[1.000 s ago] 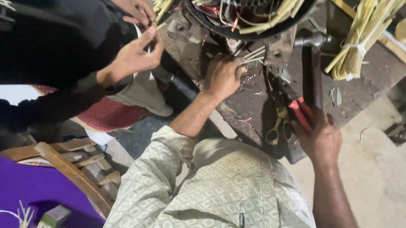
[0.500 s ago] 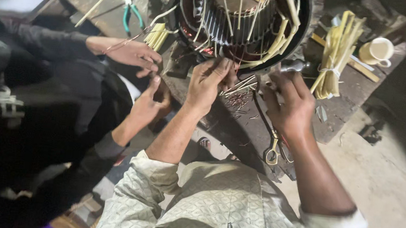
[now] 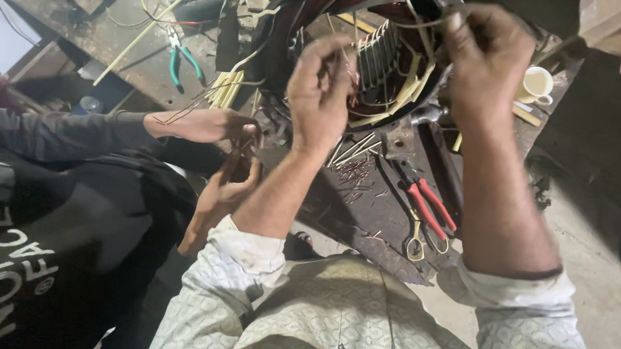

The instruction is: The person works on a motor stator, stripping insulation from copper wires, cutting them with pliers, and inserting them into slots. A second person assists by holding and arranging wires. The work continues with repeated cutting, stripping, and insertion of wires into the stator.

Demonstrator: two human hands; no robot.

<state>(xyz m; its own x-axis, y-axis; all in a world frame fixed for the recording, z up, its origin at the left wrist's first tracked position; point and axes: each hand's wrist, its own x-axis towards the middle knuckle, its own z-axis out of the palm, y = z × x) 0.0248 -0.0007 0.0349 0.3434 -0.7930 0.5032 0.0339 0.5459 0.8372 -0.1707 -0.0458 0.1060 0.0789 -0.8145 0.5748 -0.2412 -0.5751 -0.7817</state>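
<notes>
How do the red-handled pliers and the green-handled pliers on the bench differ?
The red-handled pliers lie on the bench below the motor stator, between the person's forearms; the green-handled pliers lie further left, among loose wires. The red pair sits beside yellow-handled scissors; the green pair lies alone. No hand touches either.

The motor stator sits on the workbench. Pliers lie to its left, a cup to its right. Scissors lie before it, near the bench's front edge.
</notes>
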